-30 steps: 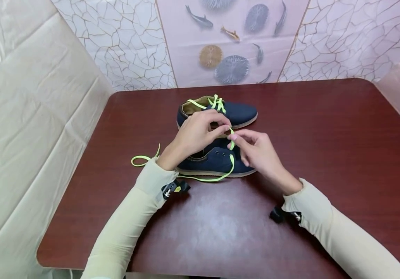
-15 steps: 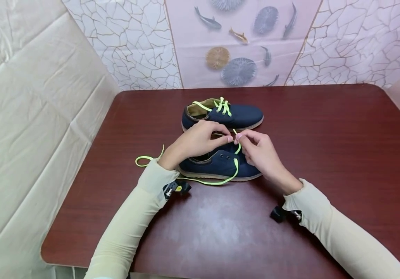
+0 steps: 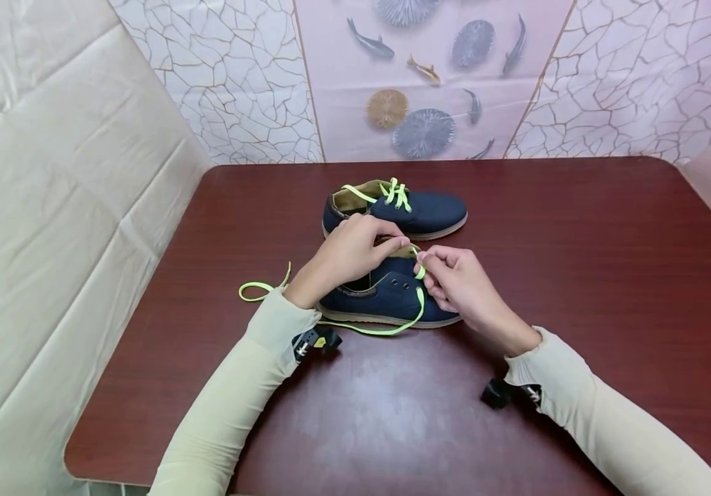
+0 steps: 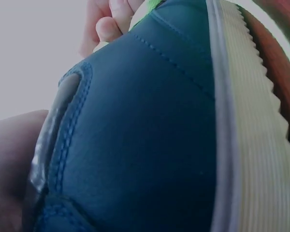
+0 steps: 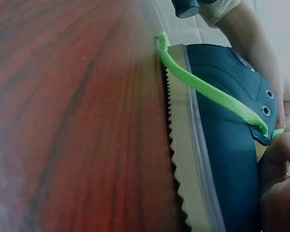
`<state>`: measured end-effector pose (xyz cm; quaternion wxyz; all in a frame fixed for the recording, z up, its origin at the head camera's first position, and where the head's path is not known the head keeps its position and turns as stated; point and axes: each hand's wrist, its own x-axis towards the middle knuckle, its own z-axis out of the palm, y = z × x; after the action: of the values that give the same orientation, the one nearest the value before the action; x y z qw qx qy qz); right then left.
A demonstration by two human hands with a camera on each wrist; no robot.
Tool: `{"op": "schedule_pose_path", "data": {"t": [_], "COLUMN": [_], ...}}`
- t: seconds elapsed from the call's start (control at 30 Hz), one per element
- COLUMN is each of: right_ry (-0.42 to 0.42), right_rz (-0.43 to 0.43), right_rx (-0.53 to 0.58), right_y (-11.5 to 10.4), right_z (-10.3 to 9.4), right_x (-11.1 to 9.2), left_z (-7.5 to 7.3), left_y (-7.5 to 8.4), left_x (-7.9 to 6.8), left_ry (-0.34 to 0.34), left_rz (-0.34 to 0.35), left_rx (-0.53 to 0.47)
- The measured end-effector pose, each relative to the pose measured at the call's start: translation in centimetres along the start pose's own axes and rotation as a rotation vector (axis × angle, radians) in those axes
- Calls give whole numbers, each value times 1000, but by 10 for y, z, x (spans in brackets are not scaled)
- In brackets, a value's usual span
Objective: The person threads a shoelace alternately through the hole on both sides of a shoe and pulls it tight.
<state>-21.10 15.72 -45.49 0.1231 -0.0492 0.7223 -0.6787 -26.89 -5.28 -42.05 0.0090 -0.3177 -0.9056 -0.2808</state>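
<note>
A navy shoe point(image 3: 368, 303) lies on its sole in front of me, toe to the right, its side filling the left wrist view. Through its front eyelet runs a neon-yellow shoelace point(image 3: 420, 303), bright green in the right wrist view. My right hand point(image 3: 464, 282) pinches the lace's other end between thumb and index finger, just over the shoe's opening. My left hand point(image 3: 352, 251) reaches over the heel, with thumb and index finger gripping the upper edge of the far eyelet flap. Two bare eyelets point(image 5: 267, 102) show on the near flap.
Behind stands the matching navy shoe point(image 3: 436, 212), its yellow lace point(image 3: 395, 194) threaded through the eyelets. The long lace end loops on the brown table point(image 3: 579, 275) at left, past my left wrist. A patterned backdrop point(image 3: 256, 83) rises along the back edge.
The left fingers have left the lace tip for the far flap. My right hand has taken the lace end and lowered it toward that flap. The view has shifted slightly.
</note>
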Motion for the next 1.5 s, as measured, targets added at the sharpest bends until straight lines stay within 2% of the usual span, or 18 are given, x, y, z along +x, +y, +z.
{"op": "schedule_pose_path", "data": {"t": [0.17, 0.33, 0.8, 0.93, 1.03, 1.17, 1.3, 1.5], "right_ry": [6, 11, 56, 44, 34, 35, 37, 33], "right_rz": [26, 9, -16, -40, -50, -64, -79, -91], "right_rx": [-12, -8, -38, -20, -4, -5, -20, -57], "right_y": [1, 4, 9, 10, 11, 12, 14, 16], "right_z": [-1, 0, 1, 2, 4, 5, 5, 5], "right_x": [3, 8, 6, 4, 3, 2, 2, 2], "left_z": [1, 1, 1, -1, -3, -5, -6, -3], "left_y": [1, -3, -5, -5, -5, -5, -5, -5], "left_x": [1, 3, 6, 5, 3, 2, 2, 5], "left_ry": [18, 36, 14, -1, -13, -39, -94, -153], "left_rz": [-13, -20, 72, 71, 26, -76, -152, -183], "left_rx": [1, 1, -43, -64, -107, -207, -290, -328]}}
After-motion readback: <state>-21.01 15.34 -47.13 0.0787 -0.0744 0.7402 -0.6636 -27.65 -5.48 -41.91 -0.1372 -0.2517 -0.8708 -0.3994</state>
